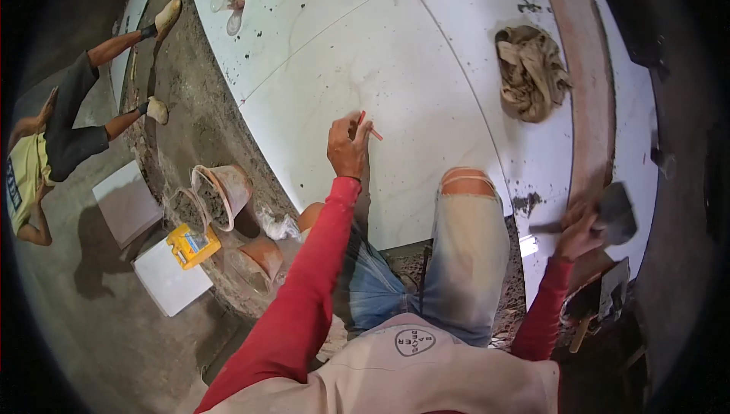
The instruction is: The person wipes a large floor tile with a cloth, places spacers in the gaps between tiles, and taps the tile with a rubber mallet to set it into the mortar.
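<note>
My left hand (pixel 348 144) is closed at the fingertips on small thin red plastic pieces (pixel 372 130), just over a large white tile (pixel 411 72) with faint veining and drawn lines. My right hand (pixel 578 228) grips a mallet (pixel 616 212) with a dark head at the right, beside my knee. Both forearms are in red sleeves. My jeans-clad right knee rests on the white tile. A crumpled brown cloth (pixel 532 72) lies on the tiles at upper right, next to a long pinkish wooden strip (pixel 578 49).
Another person (pixel 72 140) is at the left on the rough floor. Nearby are two buckets (pixel 232 193), a yellow container (pixel 190 245), stacked white tiles (pixel 171 285) and a crumpled plastic bag (pixel 277 225). Clear cups (pixel 234 15) lie at upper left. Dark debris spots the tiles.
</note>
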Tool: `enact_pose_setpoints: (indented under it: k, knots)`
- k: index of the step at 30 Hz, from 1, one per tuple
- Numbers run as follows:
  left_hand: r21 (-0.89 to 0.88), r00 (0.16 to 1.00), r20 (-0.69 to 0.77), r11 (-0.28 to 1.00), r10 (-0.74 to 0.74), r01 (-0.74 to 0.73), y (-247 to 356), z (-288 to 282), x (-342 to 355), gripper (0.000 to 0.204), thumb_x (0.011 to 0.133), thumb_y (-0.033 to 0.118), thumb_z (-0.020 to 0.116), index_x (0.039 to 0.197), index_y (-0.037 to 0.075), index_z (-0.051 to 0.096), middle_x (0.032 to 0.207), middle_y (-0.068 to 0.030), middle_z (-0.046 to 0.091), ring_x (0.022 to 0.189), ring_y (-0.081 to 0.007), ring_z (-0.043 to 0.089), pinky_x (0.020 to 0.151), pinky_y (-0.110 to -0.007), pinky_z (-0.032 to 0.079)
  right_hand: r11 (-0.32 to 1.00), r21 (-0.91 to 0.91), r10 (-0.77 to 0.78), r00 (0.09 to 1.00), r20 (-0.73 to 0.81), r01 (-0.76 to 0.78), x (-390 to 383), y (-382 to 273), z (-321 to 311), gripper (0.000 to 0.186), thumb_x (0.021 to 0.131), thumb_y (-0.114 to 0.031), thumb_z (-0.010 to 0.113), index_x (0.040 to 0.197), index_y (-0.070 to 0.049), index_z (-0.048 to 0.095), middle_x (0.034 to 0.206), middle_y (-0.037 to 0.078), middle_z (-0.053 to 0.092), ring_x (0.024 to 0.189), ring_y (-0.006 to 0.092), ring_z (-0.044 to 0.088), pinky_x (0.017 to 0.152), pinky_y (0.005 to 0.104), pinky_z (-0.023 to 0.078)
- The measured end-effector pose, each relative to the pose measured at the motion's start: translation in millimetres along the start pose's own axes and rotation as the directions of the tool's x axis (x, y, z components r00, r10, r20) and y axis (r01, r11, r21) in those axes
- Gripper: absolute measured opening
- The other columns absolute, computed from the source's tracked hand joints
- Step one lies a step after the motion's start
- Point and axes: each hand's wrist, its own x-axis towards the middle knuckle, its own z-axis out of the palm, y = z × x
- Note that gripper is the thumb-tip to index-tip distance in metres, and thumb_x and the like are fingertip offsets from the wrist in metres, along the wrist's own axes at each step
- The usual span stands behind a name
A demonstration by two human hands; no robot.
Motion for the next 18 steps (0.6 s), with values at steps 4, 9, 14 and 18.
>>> enact_pose_setpoints:
  k: [4, 9, 14, 18]
  knots:
    - [-0.004, 0.991, -0.061, 0.993, -0.12, 0.12, -13.3, 17.0, -14.8, 0.014, 0.091, 0.024, 0.071, 0.097, 0.011, 0.074, 0.094, -0.0086, 0.068, 0.083, -0.0252, 0.066, 0.075, -0.038, 0.051, 0.956, -0.278, -0.069, 0.993, 0.099, 0.094, -91.3, 39.9, -84.3, 0.024, 0.092, -0.014, 0.067, 0.109, 0.002, 0.067, 0.098, 0.007, 0.067, 0.083, 0.0126, 0.061, 0.068, 0.0297, 0.046]
    - [0.217, 0.998, -0.01, 0.974, 0.063, -0.059, -51.9, 25.5, 10.7, 0.016, 0.091, 0.025, 0.07, 0.088, 0.01, 0.065, 0.097, -0.0086, 0.062, 0.099, -0.0318, 0.06, 0.081, -0.044, 0.049, 0.932, -0.266, -0.17, 0.945, 0.28, 0.246, -144.0, 52.8, -128.0, 0.039, 0.089, -0.01, 0.07, 0.122, 0.007, 0.062, 0.12, 0.017, 0.07, 0.111, 0.0214, 0.065, 0.093, 0.0359, 0.051]
    - [0.328, 0.965, 0.132, 0.908, 0.228, -0.259, -51.2, 18.8, 18.9, 0.014, 0.093, 0.022, 0.066, 0.093, 0.009, 0.062, 0.093, -0.0096, 0.065, 0.092, -0.0334, 0.063, 0.077, -0.047, 0.05, 0.94, -0.265, -0.153, 0.959, 0.24, 0.217, -113.3, 77.5, -118.7, 0.038, 0.091, -0.011, 0.068, 0.121, 0.011, 0.062, 0.113, 0.015, 0.071, 0.107, 0.0193, 0.065, 0.093, 0.0358, 0.051]
    - [0.234, 0.952, 0.152, 0.926, 0.266, -0.296, -36.5, 26.7, 6.1, 0.013, 0.093, 0.015, 0.064, 0.103, 0.007, 0.064, 0.096, -0.0122, 0.069, 0.09, -0.0339, 0.066, 0.076, -0.045, 0.052, 0.963, -0.266, -0.01, 0.99, 0.142, 0.048, -81.3, 73.1, -79.5, 0.025, 0.094, -0.02, 0.069, 0.099, 0.003, 0.061, 0.067, 0.002, 0.061, 0.058, 0.0107, 0.057, 0.05, 0.0314, 0.045]
